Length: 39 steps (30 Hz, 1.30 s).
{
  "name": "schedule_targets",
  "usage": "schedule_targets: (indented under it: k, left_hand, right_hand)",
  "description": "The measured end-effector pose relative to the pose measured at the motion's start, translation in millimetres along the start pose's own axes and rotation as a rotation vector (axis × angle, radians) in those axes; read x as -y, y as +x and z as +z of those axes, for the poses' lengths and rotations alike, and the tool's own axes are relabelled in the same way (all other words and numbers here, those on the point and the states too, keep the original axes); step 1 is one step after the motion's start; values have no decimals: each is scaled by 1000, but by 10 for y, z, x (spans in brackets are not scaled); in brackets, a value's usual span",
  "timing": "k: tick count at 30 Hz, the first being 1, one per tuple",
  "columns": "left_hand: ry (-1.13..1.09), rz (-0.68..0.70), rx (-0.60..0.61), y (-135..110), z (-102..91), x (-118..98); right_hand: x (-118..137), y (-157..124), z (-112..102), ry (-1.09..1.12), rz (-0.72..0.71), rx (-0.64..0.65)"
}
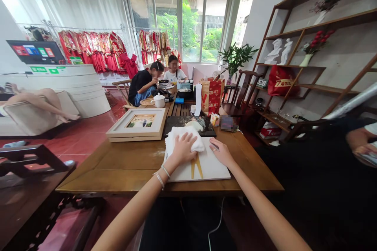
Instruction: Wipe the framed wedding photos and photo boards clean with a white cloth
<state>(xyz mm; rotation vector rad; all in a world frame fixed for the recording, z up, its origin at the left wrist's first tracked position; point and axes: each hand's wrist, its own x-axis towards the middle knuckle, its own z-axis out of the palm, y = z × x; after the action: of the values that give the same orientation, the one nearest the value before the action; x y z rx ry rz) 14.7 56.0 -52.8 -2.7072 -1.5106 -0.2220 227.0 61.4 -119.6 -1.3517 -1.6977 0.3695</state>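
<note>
Brown wooden table (112,168), smooth-topped, stands on a red tiled floor (100,129). White board (216,170), flat and straight-edged, lies at the table's near side; its near edge runs left to right, roughly parallel to the table front. Two slim yellow bars (193,169) on its face diverge toward that edge. White towel (199,142), soft, folded into a thick pad, sits on the board's far-left area, longer axis left to right. Left hand (184,147): palm down on the towel, fingers spread wide. Right hand (221,152): resting on the board's right side; finger closure cannot be determined
</note>
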Motion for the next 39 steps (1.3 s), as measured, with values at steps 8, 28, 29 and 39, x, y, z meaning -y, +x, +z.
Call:
schedule_targets:
  k: [8,28,29,39]
  left_hand:
    - [-23,2,31,-91,-32,-53]
    - [-58,-6,76,-700,-151,-33]
    - [-43,-20,59,-597,-131,21]
    - [1,-60,-19,-332,-3,113]
  right_hand:
    - [29,10,27,-25,-5,-45]
    - [-2,23,31,-16,10,-29]
    - [-7,21,34,-9,10,-32]
    - [-18,25,52,11,13,-34]
